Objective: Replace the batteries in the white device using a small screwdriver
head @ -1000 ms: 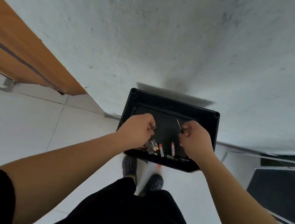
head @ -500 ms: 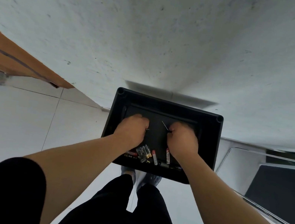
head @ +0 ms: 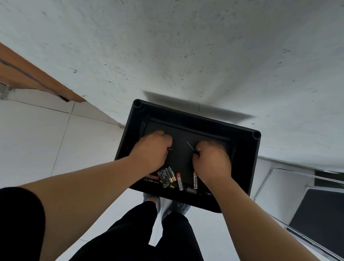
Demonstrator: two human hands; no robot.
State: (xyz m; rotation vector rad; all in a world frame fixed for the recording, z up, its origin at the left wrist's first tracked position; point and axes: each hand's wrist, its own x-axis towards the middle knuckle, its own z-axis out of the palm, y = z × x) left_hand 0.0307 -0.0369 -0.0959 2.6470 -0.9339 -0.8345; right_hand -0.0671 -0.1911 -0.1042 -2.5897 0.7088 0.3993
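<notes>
Item: square black plastic tray-topped stand (head: 243, 165), set against a pale speckled wall, with grey floor tiles below.

Contents, near edge: loose cylindrical batteries (head: 172, 178), red-and-silver and black-and-gold, lying jumbled and touching one another. Whether they are spent or fresh cannot be told.

Left hand (head: 152, 149): curled into a loose fist over the tray's left half, fingers pressed together; a short thin metal tip shows at the thumb side, its owner unclear.

Right hand (head: 212, 160): curled likewise over the right half, fingers pinching a small screwdriver with a thin silver shaft (head: 190, 146), tip angled up and left.

White device: not visible; possibly hidden under a hand, location cannot be told.

Progress, as judged: tool in hand, batteries out on the tray; opening, swapping or reclosing cannot be confirmed, so most steps remain unverified.
</notes>
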